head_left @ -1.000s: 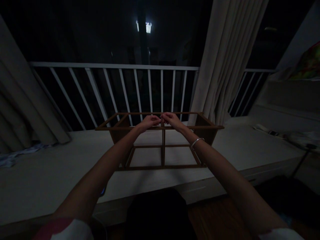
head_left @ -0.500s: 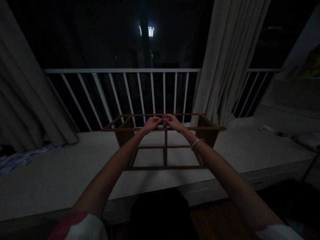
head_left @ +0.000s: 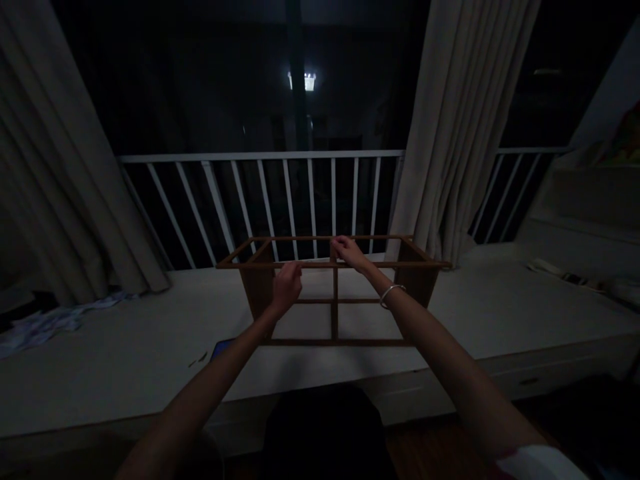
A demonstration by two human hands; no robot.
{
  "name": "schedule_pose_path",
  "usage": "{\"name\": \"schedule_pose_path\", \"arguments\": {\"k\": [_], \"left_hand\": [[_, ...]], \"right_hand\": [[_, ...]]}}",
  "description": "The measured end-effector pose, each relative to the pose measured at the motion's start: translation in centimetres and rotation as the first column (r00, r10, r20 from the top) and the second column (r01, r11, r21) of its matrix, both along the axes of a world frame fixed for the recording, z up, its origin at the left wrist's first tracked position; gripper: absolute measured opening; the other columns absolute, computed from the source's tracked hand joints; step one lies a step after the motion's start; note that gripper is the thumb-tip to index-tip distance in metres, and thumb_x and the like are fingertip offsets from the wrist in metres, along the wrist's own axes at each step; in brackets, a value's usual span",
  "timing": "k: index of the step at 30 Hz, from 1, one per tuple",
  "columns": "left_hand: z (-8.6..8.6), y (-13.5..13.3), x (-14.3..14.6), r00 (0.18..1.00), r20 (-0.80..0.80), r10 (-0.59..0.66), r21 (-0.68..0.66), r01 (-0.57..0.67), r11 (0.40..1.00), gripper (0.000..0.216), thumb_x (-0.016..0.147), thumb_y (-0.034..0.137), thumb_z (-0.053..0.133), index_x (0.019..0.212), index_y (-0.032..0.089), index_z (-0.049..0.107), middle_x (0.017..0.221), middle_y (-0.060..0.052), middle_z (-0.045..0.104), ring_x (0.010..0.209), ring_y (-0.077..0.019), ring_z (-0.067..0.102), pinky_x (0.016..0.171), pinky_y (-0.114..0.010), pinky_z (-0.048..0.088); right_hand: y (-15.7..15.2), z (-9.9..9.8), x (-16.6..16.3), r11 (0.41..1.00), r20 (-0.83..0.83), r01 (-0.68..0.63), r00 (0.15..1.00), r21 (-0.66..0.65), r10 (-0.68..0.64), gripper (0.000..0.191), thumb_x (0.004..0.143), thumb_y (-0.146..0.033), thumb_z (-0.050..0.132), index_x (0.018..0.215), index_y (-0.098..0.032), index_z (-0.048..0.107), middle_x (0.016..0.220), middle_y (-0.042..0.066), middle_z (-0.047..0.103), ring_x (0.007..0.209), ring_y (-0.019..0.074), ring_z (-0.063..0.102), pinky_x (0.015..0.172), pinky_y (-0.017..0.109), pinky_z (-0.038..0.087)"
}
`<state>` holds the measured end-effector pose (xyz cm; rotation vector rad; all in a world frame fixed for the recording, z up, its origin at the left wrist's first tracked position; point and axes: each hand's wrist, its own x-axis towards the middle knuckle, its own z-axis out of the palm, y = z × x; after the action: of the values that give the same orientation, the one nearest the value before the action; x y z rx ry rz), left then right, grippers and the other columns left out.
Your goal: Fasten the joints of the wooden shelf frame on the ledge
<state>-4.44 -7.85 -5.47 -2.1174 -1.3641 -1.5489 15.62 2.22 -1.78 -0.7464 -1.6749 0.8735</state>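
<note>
A brown wooden frame (head_left: 335,317) with crossbars and side panels stands on the white window ledge in front of me. My right hand (head_left: 349,251), with a bracelet at the wrist, is over the middle of its upper bars. The fingers there are pinched together near the centre post; whatever they hold is too small and dark to make out. Lower and to the left, my left hand (head_left: 288,285) is beside the front upper bar with its fingers curled in. Its fingertips are turned away, so its contents are hidden.
Behind the frame runs a white railing (head_left: 260,156) before a dark window. Beige curtains (head_left: 425,140) hang on both sides. On the ledge (head_left: 125,353) lie a dark flat object with a blue face (head_left: 221,348), small slivers (head_left: 202,357) and checked cloth (head_left: 45,325).
My left hand has come away from my right, moving down and left toward the front bar. My right hand stays pinched at the centre. The view has shifted slightly.
</note>
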Motion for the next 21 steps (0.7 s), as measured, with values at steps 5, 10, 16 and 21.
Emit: {"name": "schedule_pose_path", "arguments": {"k": [5,10,16,21], "left_hand": [[-8.4,-2.9,-6.4,0.979,0.082,0.187,-0.182,-0.17,0.969,0.026,0.084,0.027,0.036,0.099,0.018,0.056,0.093,-0.007,0.06,0.086,-0.0177,0.055,0.076,-0.029,0.042],[-17.7,-5.5,-11.6,0.978,-0.008,0.209,-0.428,-0.192,0.883,0.033,0.08,0.022,0.037,0.106,0.019,0.055,0.102,-0.006,0.06,0.096,-0.0199,0.055,0.084,-0.033,0.042],[-24.0,-7.4,-14.3,0.981,-0.095,0.168,-0.566,-0.192,0.802,0.028,0.081,0.028,0.037,0.099,0.02,0.056,0.099,-0.006,0.061,0.094,-0.02,0.057,0.083,-0.034,0.043],[-26.4,-7.5,-14.6,0.987,-0.143,0.077,-0.585,-0.147,0.798,0.028,0.083,0.035,0.036,0.092,0.021,0.058,0.097,-0.005,0.06,0.094,-0.0193,0.055,0.085,-0.034,0.042]], "right_hand": [[0.0,-0.1,0.0,0.998,0.103,0.048,0.993,0.03,-0.05,0.026,0.075,-0.041,0.052,0.079,-0.016,0.053,0.051,-0.005,0.049,0.046,0.0073,0.045,0.044,0.018,0.033],[-0.1,0.0,0.0,0.995,0.152,0.089,0.984,0.047,-0.095,0.026,0.076,-0.04,0.051,0.078,-0.015,0.055,0.053,-0.004,0.051,0.049,0.0083,0.048,0.047,0.018,0.036],[-0.1,-0.1,0.0,0.995,0.154,0.061,0.985,0.073,-0.072,0.025,0.077,-0.039,0.049,0.078,-0.015,0.055,0.052,-0.004,0.051,0.048,0.0083,0.048,0.048,0.018,0.037],[-0.2,-0.1,-0.1,0.99,0.209,0.108,0.97,0.091,-0.125,0.023,0.077,-0.036,0.048,0.079,-0.015,0.056,0.055,-0.003,0.054,0.051,0.0089,0.051,0.049,0.019,0.037]]}}
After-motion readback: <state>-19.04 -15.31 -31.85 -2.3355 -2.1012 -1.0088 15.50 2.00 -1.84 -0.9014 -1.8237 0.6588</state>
